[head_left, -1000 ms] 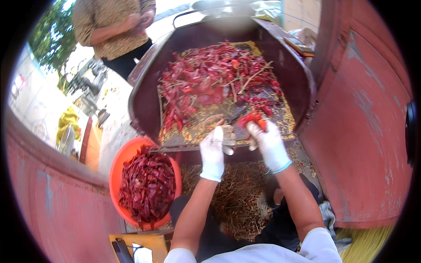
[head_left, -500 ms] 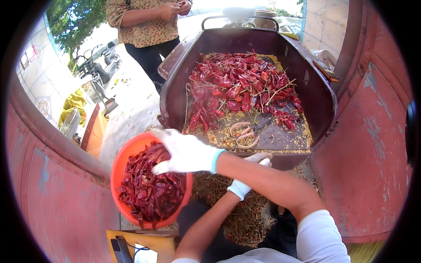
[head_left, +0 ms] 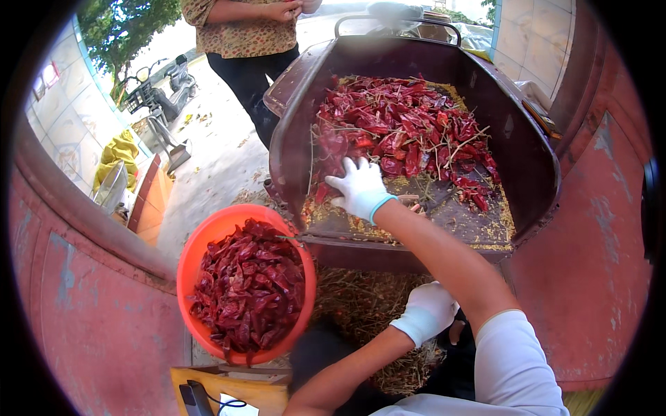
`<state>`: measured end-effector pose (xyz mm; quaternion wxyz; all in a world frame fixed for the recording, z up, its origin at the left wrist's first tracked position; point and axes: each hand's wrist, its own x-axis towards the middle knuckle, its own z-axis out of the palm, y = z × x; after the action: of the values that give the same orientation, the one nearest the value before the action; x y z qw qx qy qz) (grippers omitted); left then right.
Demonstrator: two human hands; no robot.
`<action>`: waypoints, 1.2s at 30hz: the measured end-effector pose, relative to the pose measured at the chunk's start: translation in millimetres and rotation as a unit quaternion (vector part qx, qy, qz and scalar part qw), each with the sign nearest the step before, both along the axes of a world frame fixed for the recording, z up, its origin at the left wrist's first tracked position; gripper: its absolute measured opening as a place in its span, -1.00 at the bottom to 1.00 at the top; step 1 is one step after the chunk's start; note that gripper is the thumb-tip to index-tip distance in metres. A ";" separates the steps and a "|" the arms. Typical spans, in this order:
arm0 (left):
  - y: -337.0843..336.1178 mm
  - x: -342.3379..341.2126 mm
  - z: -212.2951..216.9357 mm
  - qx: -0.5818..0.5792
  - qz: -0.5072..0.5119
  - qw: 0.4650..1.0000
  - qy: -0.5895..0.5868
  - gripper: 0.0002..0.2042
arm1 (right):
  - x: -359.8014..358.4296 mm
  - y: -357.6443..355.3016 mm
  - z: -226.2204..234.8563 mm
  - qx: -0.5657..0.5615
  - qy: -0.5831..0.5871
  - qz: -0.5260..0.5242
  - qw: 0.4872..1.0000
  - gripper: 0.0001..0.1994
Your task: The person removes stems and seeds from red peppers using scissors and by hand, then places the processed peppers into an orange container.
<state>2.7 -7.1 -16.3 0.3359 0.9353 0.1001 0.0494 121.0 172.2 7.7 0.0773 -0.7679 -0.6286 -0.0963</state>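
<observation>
My right hand, in a white glove, reaches over the dark metal cart tray. Its fingers are spread at the near left edge of a heap of dried red chili peppers, with nothing visible in them. Partly behind my right wrist lie scissors with wrapped pinkish handles. My left hand, also gloved, is lower down under my right forearm. Its fingers are curled and mostly out of sight, so what they hold, if anything, is hidden. At left, an orange-red basin is heaped with dark red chili pieces.
Yellow seeds and stems litter the tray, and dry stems cover the ground below it. A wooden stool stands by the basin. Red metal doors flank me. Beyond the cart's left side stands another person; a parked bike is farther back.
My right hand has moved from above the basin to the chili heap in the tray. The left hand has come down and back, away from the tray's front edge. The view has shifted slightly.
</observation>
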 end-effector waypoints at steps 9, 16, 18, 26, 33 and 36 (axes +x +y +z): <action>12.0 -6.8 -1.5 -0.005 0.030 0.991 -0.133 -0.84 | 65.7 -31.5 -12.3 0.031 -0.026 -0.086 0.995 -0.75; 24.2 -10.4 17.6 0.044 0.030 0.996 -0.075 -0.80 | 102.8 -93.2 -13.3 0.240 0.123 -0.155 0.950 -0.86; 27.4 -9.7 23.8 0.046 0.034 0.997 -0.053 -0.78 | 102.6 -109.7 -10.7 0.297 0.176 -0.172 0.922 -0.81; 40.9 -10.4 30.1 0.048 0.073 0.994 -0.072 -0.76 | 100.1 -157.5 -10.2 0.461 0.397 -0.201 0.768 -0.78; 61.4 -15.1 31.4 0.041 0.145 0.973 -0.176 -0.78 | 93.9 -177.7 1.0 0.484 0.526 -0.253 0.652 -0.81; 65.7 -13.4 35.1 0.033 0.177 0.964 -0.195 -0.80 | 103.2 -185.0 -7.8 0.491 0.561 -0.239 0.623 -0.80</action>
<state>-10.6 58.6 18.8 0.3039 0.8854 0.1952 0.2925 224.2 -12.8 -0.2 0.7543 -0.6445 -0.1172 0.0437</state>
